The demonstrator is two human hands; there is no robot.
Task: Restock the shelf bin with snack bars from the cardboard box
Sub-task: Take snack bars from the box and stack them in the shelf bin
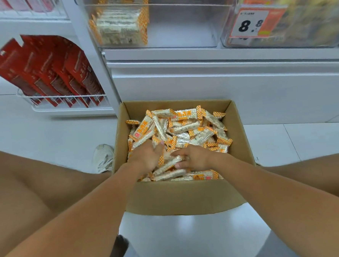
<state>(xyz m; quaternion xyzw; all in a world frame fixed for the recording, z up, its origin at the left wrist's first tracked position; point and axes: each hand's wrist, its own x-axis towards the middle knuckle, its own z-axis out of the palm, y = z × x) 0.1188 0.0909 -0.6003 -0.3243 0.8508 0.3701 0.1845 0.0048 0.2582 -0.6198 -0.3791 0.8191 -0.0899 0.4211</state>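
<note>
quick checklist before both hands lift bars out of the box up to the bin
1. Left hand among the orange-and-white wrapped snack bars: ok, though its hold cannot be told.
2. Right hand holding a bar: ok, fingers curled round one.
3. Brown cardboard box open, well stocked: ok.
4. Clear plastic shelf bin has room: ok, bars stacked only at its left.
5. Path from box to bin unobstructed: ok.

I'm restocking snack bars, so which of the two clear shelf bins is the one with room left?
The left clear bin, above the cardboard box: a few orange-and-white bars stand at its left, the rest bare. The bin with the 8.8 tag looks full.
</note>
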